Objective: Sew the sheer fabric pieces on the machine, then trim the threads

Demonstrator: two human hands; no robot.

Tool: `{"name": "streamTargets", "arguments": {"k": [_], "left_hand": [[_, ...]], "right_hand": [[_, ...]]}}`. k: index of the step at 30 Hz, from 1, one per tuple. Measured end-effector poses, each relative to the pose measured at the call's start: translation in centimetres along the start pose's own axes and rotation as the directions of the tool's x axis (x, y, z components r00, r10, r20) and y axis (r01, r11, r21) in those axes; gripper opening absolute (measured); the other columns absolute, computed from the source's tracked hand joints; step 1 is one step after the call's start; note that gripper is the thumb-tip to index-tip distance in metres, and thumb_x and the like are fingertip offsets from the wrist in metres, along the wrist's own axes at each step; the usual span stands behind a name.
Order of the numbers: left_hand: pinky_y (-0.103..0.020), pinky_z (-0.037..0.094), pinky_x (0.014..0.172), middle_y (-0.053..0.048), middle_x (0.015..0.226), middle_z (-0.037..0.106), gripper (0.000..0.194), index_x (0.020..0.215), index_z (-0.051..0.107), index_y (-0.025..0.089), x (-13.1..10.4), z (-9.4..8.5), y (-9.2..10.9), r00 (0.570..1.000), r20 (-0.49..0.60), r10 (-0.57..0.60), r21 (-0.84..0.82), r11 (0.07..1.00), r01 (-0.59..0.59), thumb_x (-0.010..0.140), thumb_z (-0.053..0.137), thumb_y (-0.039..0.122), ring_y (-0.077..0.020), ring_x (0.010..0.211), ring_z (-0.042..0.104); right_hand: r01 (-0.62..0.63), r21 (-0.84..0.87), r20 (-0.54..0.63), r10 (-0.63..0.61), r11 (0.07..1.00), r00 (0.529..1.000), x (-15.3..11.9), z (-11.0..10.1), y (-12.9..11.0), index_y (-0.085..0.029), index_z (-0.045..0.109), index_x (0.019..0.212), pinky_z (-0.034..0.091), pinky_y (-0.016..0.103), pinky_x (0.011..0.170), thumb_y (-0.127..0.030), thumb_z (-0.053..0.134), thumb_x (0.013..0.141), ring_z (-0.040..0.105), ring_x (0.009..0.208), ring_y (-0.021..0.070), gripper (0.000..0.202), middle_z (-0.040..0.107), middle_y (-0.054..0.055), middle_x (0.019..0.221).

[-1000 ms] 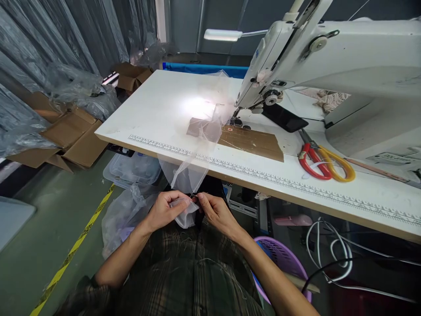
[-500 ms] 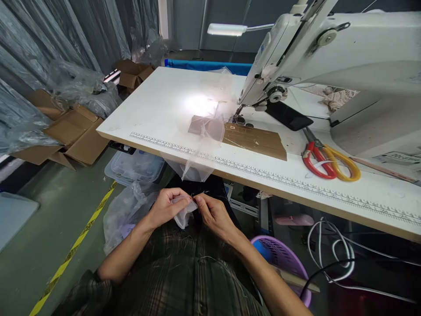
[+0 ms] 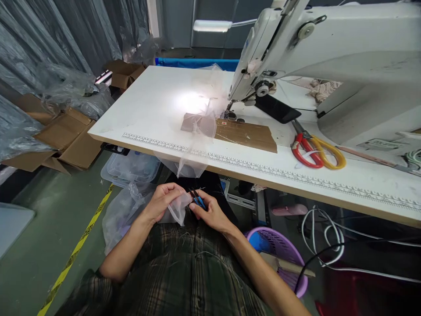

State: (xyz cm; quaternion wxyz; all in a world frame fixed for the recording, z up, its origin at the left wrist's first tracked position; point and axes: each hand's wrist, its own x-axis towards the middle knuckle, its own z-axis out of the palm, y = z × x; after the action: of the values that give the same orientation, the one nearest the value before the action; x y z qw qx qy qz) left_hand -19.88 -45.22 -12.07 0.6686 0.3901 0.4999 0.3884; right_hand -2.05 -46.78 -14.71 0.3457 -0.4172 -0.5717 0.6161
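Over my lap, my left hand [image 3: 163,201] pinches a piece of sheer white fabric [image 3: 178,210], whose loose end hangs below the fingers. My right hand [image 3: 212,212] is closed on small blue-handled thread snips [image 3: 198,199], their dark blades pointing up beside the fabric's edge. More sheer fabric [image 3: 194,151] drapes over the table's front edge, running from near the needle of the white sewing machine [image 3: 263,52]. A brown card strip [image 3: 250,135] lies under the machine's presser foot area.
Red-and-yellow-handled scissors [image 3: 317,151] and a black phone-like slab [image 3: 278,108] lie on the white table [image 3: 131,105] at right. A purple basket [image 3: 286,245] stands low to the right. Cardboard boxes [image 3: 66,131], clear plastic and a lidded tub [image 3: 131,166] are at left.
The blue snips now show in my right hand, open toward the fabric; before, those fingers were pinched at the fabric's edge. The view has shifted slightly to the right.
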Motion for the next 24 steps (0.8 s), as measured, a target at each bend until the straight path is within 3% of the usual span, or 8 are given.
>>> {"name": "streamTargets", "arguments": {"k": [3, 6, 11, 14, 17, 20, 22, 24], "left_hand": [[-0.015, 0.042, 0.056, 0.001, 0.067, 0.062, 0.024, 0.071, 0.064, 0.013, 0.3, -0.3, -0.3, 0.994, -0.103, 0.035, -0.187, 0.981, -0.054, 0.065, 0.074, 0.033, -0.007, 0.058, 0.053], [-0.017, 0.048, 0.062, -0.001, 0.083, 0.067, 0.022, 0.072, 0.061, 0.014, 0.0, -0.8, -0.7, 0.99, -0.137, 0.038, -0.323, 0.943, -0.081, 0.065, 0.074, 0.03, -0.0094, 0.069, 0.06], [-0.022, 0.051, 0.058, -0.006, 0.101, 0.068, 0.047, 0.103, 0.059, 0.019, -1.1, -2.4, -0.6, 0.993, 0.113, 0.03, -0.22, 0.975, -0.004, 0.062, 0.079, 0.028, -0.0162, 0.07, 0.067], [-0.026, 0.052, 0.061, -0.013, 0.103, 0.069, 0.068, 0.119, 0.056, 0.018, -0.8, -3.6, 0.3, 0.918, 0.395, -0.04, -0.081, 0.994, 0.078, 0.06, 0.082, 0.043, -0.0229, 0.074, 0.069], [-0.032, 0.052, 0.057, -0.019, 0.09, 0.07, 0.083, 0.104, 0.066, 0.009, 0.7, -3.9, 1.1, 0.743, 0.643, -0.187, -0.014, 0.967, 0.255, 0.06, 0.062, 0.079, -0.0294, 0.072, 0.069], [-0.034, 0.051, 0.054, -0.02, 0.077, 0.07, 0.089, 0.087, 0.069, 0.006, 2.5, -3.3, 1.5, 0.618, 0.697, -0.365, 0.097, 0.901, 0.422, 0.066, 0.042, 0.088, -0.0297, 0.067, 0.069], [-0.032, 0.051, 0.055, -0.017, 0.074, 0.07, 0.078, 0.085, 0.07, 0.006, 3.3, -2.7, 1.8, 0.614, 0.66, -0.433, 0.159, 0.879, 0.449, 0.072, 0.047, 0.08, -0.0262, 0.064, 0.068], [-0.029, 0.051, 0.057, -0.014, 0.075, 0.07, 0.067, 0.084, 0.07, 0.008, 3.6, -2.2, 2.3, 0.673, 0.611, -0.417, 0.165, 0.898, 0.407, 0.075, 0.055, 0.073, -0.021, 0.061, 0.067]], "right_hand": [[-0.063, 0.062, -0.049, 0.066, 0.996, 0.997, -0.3, -0.2, 0.4, -0.017, 0.057, 0.08, 0.028, 0.021, 0.044, -0.055, 0.072, 0.069, 0.033, 0.048, 0.0062, 0.042, 0.042, -0.008, 0.056], [-0.086, 0.138, -0.154, 0.108, 0.987, 0.982, -0.7, -0.6, 0.3, -0.018, 0.058, 0.078, 0.027, 0.021, 0.042, -0.058, 0.071, 0.068, 0.033, 0.046, 0.0057, 0.044, 0.055, -0.003, 0.063], [-0.025, 0.145, -0.225, 0.058, 0.989, 0.973, -0.6, -1.3, -1.1, -0.017, 0.063, 0.079, 0.034, 0.023, 0.049, -0.055, 0.072, 0.068, 0.042, 0.052, 0.0085, 0.04, 0.06, 0.0, 0.068], [0.001, 0.114, -0.195, 0.021, 0.993, 0.981, -0.3, -1.2, -1.8, -0.016, 0.065, 0.083, 0.038, 0.024, 0.056, -0.05, 0.071, 0.071, 0.046, 0.058, 0.0102, 0.037, 0.06, 0.0, 0.068], [0.008, 0.072, -0.164, 0.003, 0.997, 0.986, 0.1, -1.0, -2.2, -0.015, 0.065, 0.087, 0.041, 0.026, 0.06, -0.049, 0.069, 0.072, 0.049, 0.061, 0.0114, 0.036, 0.06, 0.0, 0.07], [0.015, 0.013, -0.13, -0.013, 1.0, 0.991, 0.2, -1.0, -2.5, -0.015, 0.064, 0.091, 0.041, 0.026, 0.059, -0.048, 0.066, 0.075, 0.049, 0.061, 0.0115, 0.036, 0.06, 0.0, 0.07], [0.025, -0.034, -0.116, -0.029, 0.999, 0.993, 0.2, -0.9, -2.8, -0.015, 0.064, 0.094, 0.04, 0.024, 0.055, -0.046, 0.064, 0.077, 0.045, 0.058, 0.0103, 0.035, 0.057, -0.001, 0.069], [0.042, -0.077, -0.117, -0.051, 0.996, 0.992, 0.2, -0.9, -3.0, -0.015, 0.062, 0.1, 0.037, 0.023, 0.052, -0.042, 0.063, 0.079, 0.041, 0.056, 0.0089, 0.034, 0.054, -0.001, 0.069]]}}
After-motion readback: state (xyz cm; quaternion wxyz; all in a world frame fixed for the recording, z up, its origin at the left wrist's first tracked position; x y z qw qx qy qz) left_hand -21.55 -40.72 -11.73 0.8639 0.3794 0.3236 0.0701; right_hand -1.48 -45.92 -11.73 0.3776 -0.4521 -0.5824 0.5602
